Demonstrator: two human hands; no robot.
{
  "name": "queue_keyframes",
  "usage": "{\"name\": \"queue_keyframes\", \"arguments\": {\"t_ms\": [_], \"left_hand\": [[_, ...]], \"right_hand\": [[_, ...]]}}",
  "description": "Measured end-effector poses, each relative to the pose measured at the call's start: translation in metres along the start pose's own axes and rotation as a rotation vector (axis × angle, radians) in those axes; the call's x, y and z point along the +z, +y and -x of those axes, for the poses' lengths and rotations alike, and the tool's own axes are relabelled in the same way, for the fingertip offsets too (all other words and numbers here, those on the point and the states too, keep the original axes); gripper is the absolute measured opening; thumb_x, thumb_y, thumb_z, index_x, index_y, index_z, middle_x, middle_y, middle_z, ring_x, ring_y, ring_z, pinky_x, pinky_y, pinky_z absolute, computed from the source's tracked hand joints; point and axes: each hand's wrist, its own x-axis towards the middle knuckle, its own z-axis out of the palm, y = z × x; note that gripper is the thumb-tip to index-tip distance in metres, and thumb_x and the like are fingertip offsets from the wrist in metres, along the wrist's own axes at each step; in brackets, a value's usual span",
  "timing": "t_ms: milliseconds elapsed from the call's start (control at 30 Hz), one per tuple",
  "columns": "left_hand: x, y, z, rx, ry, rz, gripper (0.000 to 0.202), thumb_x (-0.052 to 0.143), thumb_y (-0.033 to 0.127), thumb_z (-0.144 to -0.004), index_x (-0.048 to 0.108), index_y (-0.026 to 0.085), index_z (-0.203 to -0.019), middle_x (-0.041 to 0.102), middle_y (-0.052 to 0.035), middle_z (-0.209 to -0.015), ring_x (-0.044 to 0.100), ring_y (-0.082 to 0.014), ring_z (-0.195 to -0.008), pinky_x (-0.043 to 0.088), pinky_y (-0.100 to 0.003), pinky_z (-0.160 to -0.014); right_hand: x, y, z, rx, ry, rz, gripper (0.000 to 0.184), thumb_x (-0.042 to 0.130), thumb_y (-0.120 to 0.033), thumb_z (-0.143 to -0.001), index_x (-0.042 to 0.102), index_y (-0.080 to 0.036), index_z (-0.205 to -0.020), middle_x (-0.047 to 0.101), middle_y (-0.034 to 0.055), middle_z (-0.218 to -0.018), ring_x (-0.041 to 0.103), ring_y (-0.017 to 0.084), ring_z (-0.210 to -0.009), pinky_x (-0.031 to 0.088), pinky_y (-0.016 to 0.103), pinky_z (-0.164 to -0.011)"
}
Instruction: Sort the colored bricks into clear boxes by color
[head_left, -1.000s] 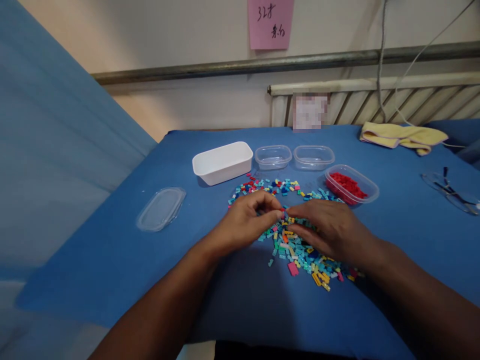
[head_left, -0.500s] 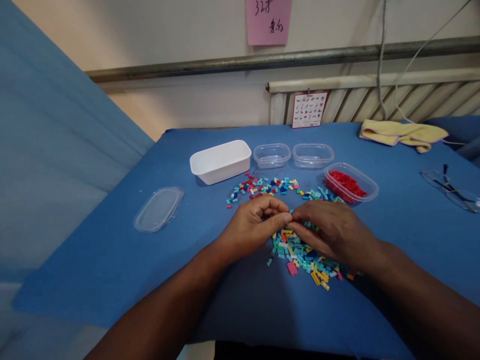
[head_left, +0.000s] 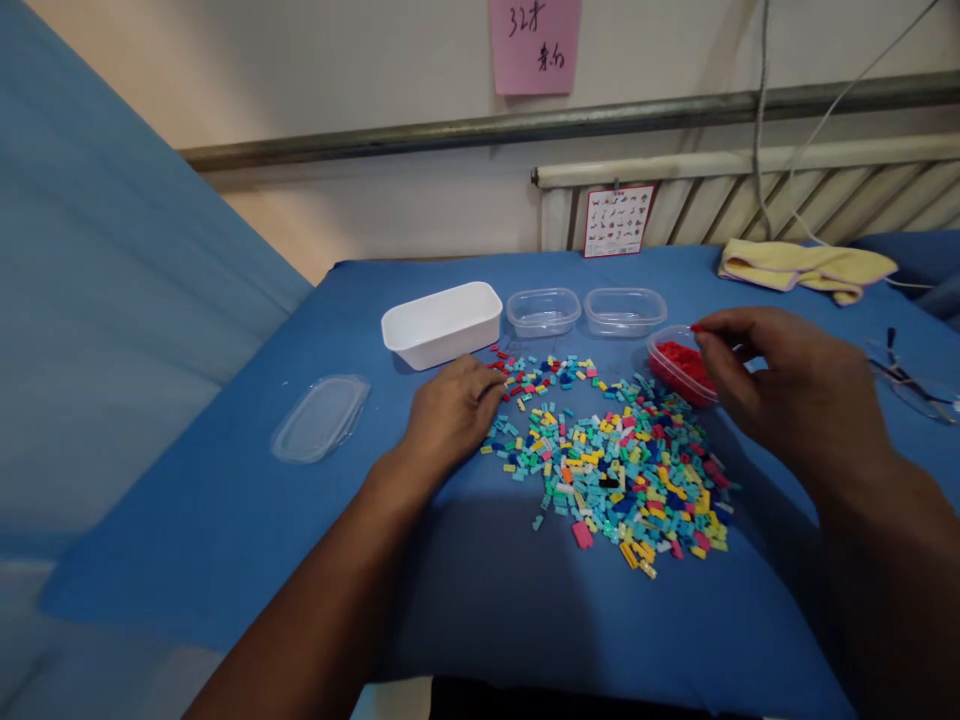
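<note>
Pinching a small red brick (head_left: pixel 697 327) between thumb and forefinger, the right hand (head_left: pixel 795 390) hung over the tub (head_left: pixel 679 390) of red bricks (head_left: pixel 684 362), its other fingers loosely bent. The left hand (head_left: pixel 450 405) lay palm-down, fingers curled and nearly closed, at the left end of a scattered band of bricks (head_left: pixel 555 375); whether it gripped one, couldn't tell. Several loose red ones lay right by its fingertips. The mixed pile (head_left: pixel 637 480) spread over the blue table (head_left: pixel 225 530) between the hands, its far right edge close to the tub.

Handling, as judged: a light fingertip pinch suited a piece this small, since a hard squeeze could have flicked it away. Letting go low, over the middle of the red heap and inside the rim, looked safest; a drop near the rim risked landing in the mixed pile just beside it. For the left hand, picking from the thin scatter seemed easier than digging into the dense pile.
</note>
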Motion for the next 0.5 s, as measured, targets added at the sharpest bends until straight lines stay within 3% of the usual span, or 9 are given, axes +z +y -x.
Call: {"name": "queue_keyframes", "arguments": {"t_ms": [167,267,500], "left_hand": [[0.014,0.005,0.002,0.044,-0.082,-0.112,0.032,0.060,0.037,-0.108,0.077,0.028,-0.134,0.073,-0.0082,-0.112,0.069,-0.0260,-0.109,0.055,-0.036,-0.087],[0.016,0.007,0.001,0.056,-0.088,-0.158,0.034,0.056,0.039,-0.110,0.078,0.028,-0.133,0.072,-0.0093,-0.112,0.068,-0.0264,-0.106,0.054,-0.036,-0.084],[0.014,0.015,-0.007,-0.027,-0.128,-0.206,0.032,0.055,0.040,-0.109,0.082,0.026,-0.115,0.072,-0.0096,-0.106,0.069,-0.0291,-0.103,0.051,-0.036,-0.076]], "right_hand": [[0.005,0.023,-0.001,0.053,-0.169,0.128,0.022,0.065,-0.034,-0.101,0.080,-0.022,-0.111,0.083,0.0085,-0.097,0.073,0.027,-0.079,0.044,0.036,-0.064],[0.008,0.029,-0.001,0.069,-0.242,0.166,0.020,0.066,-0.036,-0.101,0.081,-0.026,-0.109,0.083,0.0068,-0.092,0.071,0.026,-0.074,0.038,0.034,-0.060],[0.010,0.024,0.000,0.027,-0.110,0.129,0.027,0.060,-0.036,-0.105,0.080,-0.023,-0.117,0.084,0.0106,-0.106,0.074,0.029,-0.087,0.048,0.037,-0.069]]}}
